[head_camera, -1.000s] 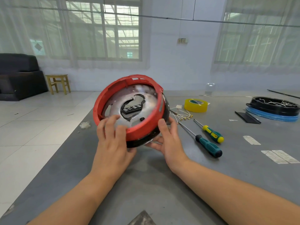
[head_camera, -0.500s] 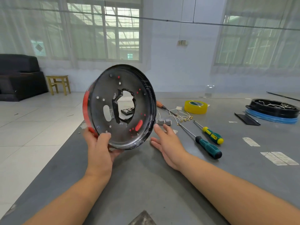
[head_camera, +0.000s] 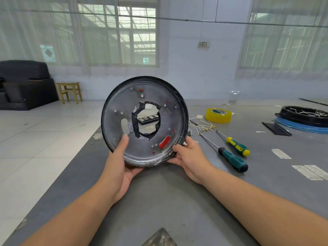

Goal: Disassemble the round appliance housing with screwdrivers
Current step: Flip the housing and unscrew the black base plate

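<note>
both hands grasp the round housing [head_camera: 144,121] upright: left hand [head_camera: 122,162] and right hand [head_camera: 190,157] at its lower rim; no writing readable.

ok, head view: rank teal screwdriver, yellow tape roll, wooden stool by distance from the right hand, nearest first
1. teal screwdriver, on the table just right of the right hand.
2. yellow tape roll, farther back on the table, right.
3. wooden stool, on the floor, far left.

Screwdrivers [head_camera: 232,153], tape roll [head_camera: 218,115] block table [head_camera: 159,201] right; near side open.
</note>
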